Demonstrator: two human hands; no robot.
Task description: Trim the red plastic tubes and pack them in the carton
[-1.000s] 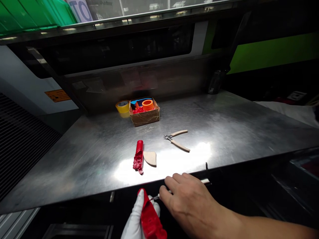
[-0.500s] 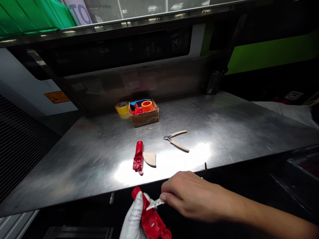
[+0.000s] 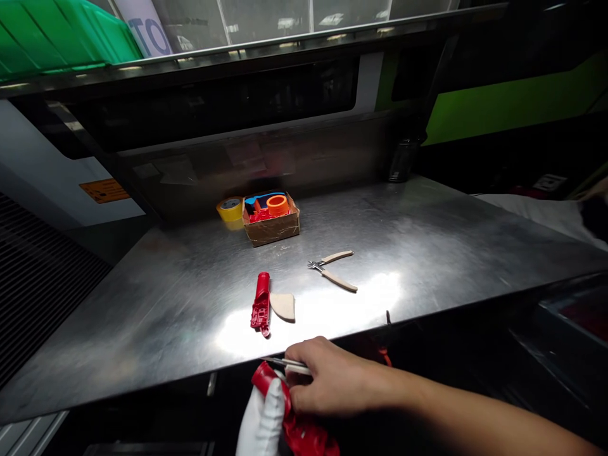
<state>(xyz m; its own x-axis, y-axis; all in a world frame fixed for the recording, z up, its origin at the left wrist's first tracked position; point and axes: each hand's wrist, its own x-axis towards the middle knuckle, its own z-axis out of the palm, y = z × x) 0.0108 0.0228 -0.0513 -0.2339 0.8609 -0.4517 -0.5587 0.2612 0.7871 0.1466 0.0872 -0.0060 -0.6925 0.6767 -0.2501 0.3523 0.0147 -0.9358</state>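
My left hand (image 3: pixel 263 415), in a white glove, is wrapped round a red plastic part (image 3: pixel 263 378) just below the table's front edge. The part has a round tubular end, which points up and away from me. My bare right hand (image 3: pixel 327 377) grips a slim craft knife (image 3: pixel 297 367) with a pale handle. The thin pointed metal blade (image 3: pixel 273 360) lies just over the tube end; whether it touches is unclear. My right thumb is against the red part's side. Much of the part's lower body is dark and half hidden by my hands.
On the metal table (image 3: pixel 180 304) lie a second red plastic part (image 3: pixel 261 304), a beige curved piece (image 3: pixel 284 306) and cutting pliers (image 3: pixel 332 269) with spread handles. Farther back stand a small cardboard box (image 3: pixel 272 231) with orange and red items and a yellow tape roll (image 3: pixel 230 209).
My right hand has moved left, closer to my left hand. The knife has turned from across the part's middle to pointing left over its tube end. The view has shifted slightly.
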